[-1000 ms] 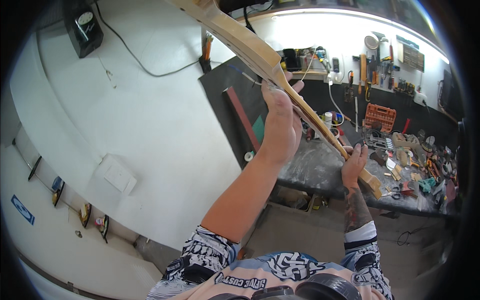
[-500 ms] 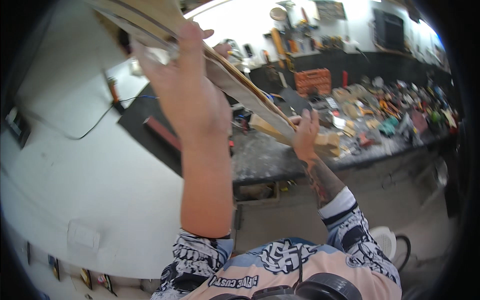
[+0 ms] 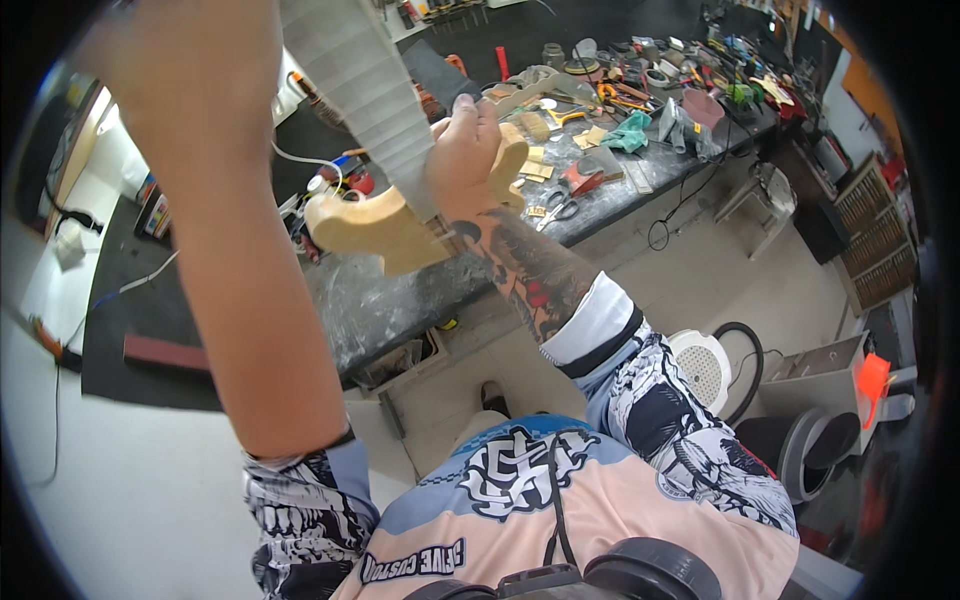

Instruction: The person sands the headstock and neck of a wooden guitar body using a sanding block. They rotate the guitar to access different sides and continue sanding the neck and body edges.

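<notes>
A long pale strip with cross lines [image 3: 365,90], which looks like a guitar neck, slants down from the top edge toward me. My right hand [image 3: 465,150] is closed round its near end, thumb uppermost. Up at the top left is my left hand [image 3: 190,60], blurred, its fingers beyond the picture's edge. Whether it touches the neck does not show. Under the neck's near end is a pale wooden piece with curved horns [image 3: 380,235]; I cannot tell whether the two are joined. A dark grey sheet [image 3: 442,78] shows just beyond my right hand.
The dark bench [image 3: 375,325] curves away to the right, crowded with tools and scraps. Scissors [image 3: 560,212], a green cloth [image 3: 628,132] and a clamp-like red tool [image 3: 585,178] are near its edge. A reddish bar [image 3: 165,352] lies at left. A stool [image 3: 765,200] stands at right.
My view has swung to the right. The neck has turned from edge-on to show its lined face. My left hand has gone up to the top left, its fingers now out of view.
</notes>
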`<state>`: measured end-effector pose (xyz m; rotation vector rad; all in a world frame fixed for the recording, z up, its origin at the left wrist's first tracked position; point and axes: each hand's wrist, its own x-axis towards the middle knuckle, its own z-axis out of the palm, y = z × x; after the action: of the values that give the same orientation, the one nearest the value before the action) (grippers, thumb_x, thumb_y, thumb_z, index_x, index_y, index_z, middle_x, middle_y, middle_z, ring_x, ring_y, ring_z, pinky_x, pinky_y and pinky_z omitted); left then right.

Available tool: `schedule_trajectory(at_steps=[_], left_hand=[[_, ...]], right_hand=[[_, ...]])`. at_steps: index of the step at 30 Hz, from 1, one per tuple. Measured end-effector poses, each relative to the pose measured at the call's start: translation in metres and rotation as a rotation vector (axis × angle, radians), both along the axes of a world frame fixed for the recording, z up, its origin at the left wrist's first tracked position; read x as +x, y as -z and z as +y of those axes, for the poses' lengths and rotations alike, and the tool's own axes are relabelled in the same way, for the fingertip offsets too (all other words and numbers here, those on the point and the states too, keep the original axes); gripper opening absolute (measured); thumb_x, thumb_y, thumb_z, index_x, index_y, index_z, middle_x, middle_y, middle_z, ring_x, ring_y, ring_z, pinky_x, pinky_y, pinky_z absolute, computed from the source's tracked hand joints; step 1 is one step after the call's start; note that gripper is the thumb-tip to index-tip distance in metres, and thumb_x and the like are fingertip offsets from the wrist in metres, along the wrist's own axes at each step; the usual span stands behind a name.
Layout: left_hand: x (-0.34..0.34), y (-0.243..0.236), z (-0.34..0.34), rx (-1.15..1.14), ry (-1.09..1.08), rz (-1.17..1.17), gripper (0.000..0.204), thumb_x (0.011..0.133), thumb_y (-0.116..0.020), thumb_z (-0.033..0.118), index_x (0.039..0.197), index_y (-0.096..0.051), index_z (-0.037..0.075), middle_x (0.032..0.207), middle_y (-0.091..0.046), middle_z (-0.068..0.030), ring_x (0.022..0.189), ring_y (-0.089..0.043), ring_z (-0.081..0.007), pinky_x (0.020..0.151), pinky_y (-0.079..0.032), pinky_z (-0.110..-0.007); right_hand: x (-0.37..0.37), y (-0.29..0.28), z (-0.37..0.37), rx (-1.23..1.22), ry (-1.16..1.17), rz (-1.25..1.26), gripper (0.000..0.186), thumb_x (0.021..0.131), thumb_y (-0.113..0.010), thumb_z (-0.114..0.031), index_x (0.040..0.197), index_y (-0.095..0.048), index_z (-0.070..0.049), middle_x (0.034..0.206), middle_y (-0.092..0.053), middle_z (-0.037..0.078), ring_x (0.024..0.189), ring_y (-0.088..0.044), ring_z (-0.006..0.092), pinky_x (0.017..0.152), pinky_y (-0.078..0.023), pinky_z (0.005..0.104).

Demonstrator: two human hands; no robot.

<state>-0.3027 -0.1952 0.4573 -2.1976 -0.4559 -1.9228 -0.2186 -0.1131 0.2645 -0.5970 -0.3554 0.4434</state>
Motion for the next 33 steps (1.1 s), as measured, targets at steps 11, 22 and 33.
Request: schedule_trajectory(at_steps=[11, 22, 33], left_hand=[[-0.040, 0.067, 0.141, -0.660, 0.599, -0.165, 0.035, 0.104, -0.063, 0.029, 0.112, -0.056, -0.004, 0.082, -0.068, -0.0166, 0.070, -0.071, -0.0261, 0.065, -0.060, -0.037], [-0.104, 0.015, 0.204, -0.734, 0.358, -0.026, 0.039, 0.104, -0.062, 0.038, 0.106, -0.053, 0.000, 0.078, -0.060, -0.0135, 0.066, -0.062, -0.0240, 0.063, -0.055, -0.037], [-0.058, 0.077, 0.179, -1.025, 0.131, 0.338, 0.020, 0.101, -0.063, 0.013, 0.108, -0.053, -0.003, 0.078, -0.062, -0.0118, 0.066, -0.063, -0.0179, 0.059, -0.055, -0.032]], right_hand=[[-0.012, -0.023, 0.042, -0.165, -0.100, -0.210, 0.019, 0.107, -0.048, -0.019, 0.098, -0.054, -0.004, 0.059, -0.059, 0.005, 0.051, -0.056, 0.0129, 0.055, -0.047, 0.0285], [0.203, 0.217, -0.010, -1.217, 0.068, -0.457, 0.030, 0.096, -0.068, -0.026, 0.088, -0.073, 0.002, 0.073, -0.072, 0.006, 0.070, -0.070, 0.0159, 0.067, -0.053, 0.0313], [0.307, 0.250, 0.038, -1.304, -0.062, -1.354, 0.050, 0.085, -0.076, -0.017, 0.131, -0.062, -0.007, 0.121, -0.063, 0.017, 0.119, -0.056, 0.0370, 0.102, -0.045, 0.0485]])
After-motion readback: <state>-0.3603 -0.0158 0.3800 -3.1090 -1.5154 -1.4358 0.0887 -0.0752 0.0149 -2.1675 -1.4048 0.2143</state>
